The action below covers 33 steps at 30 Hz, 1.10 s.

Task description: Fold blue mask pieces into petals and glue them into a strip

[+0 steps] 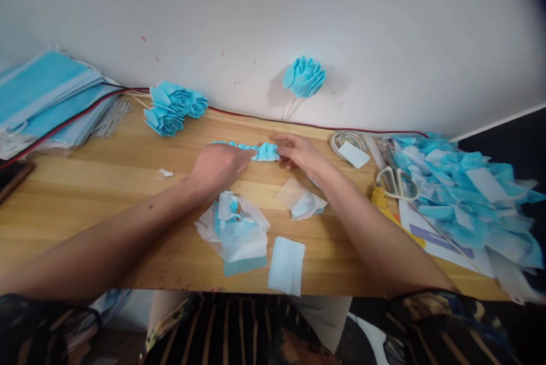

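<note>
Both my hands rest on the wooden table and pinch a row of folded light-blue paper pieces lying flat between them. My left hand is closed on the row's left part, fingers curled down over it. My right hand grips the right end with thumb and fingers pressed together. The left end of the blue row sticks out beyond my left hand.
Finished blue paper flowers lie at the back left; another flower leans on the wall. Blue sheets are stacked far left. White and blue scraps, a folded sheet, scissors and a scrap heap lie nearby.
</note>
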Motion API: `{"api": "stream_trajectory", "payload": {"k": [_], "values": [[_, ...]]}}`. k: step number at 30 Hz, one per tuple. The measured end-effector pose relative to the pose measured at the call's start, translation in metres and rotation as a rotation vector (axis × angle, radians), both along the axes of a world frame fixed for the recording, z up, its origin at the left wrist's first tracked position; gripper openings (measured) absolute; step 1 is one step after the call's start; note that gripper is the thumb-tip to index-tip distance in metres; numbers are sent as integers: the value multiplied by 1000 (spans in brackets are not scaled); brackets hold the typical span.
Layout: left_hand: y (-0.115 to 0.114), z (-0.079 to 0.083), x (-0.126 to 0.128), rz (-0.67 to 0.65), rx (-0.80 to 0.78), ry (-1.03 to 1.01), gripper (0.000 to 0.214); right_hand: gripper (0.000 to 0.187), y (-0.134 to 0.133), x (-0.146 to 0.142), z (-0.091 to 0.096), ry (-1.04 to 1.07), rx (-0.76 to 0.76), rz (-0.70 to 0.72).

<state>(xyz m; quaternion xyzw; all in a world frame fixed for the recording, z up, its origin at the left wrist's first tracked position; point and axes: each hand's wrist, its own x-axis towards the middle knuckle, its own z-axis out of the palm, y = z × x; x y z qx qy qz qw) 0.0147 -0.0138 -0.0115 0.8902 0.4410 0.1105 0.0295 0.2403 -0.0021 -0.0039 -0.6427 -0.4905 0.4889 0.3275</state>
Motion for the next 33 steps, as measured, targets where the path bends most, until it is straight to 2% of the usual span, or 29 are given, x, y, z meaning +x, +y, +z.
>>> {"api": "stream_trajectory", "payload": {"k": [5,10,15,22,25,29,31,33], "values": [[-3,2,10,-59,-28,128,36,34,0,-2,3,-38,-23,-5],[-6,15,24,-47,-113,291,34,38,0,-1,2,-66,-31,38],[-4,21,30,-38,-146,356,35,41,-1,1,5,-80,-47,58],[-2,24,33,-30,-175,392,35,36,-2,29,22,133,-178,81],[-2,21,33,-43,-187,381,34,37,1,38,21,73,-84,79],[-2,19,31,-52,-192,378,34,27,4,35,15,-235,223,110],[-2,18,31,-58,-192,384,34,21,4,31,13,-408,389,185],[-3,18,31,-67,-182,394,34,22,3,28,12,-536,512,335]]}}
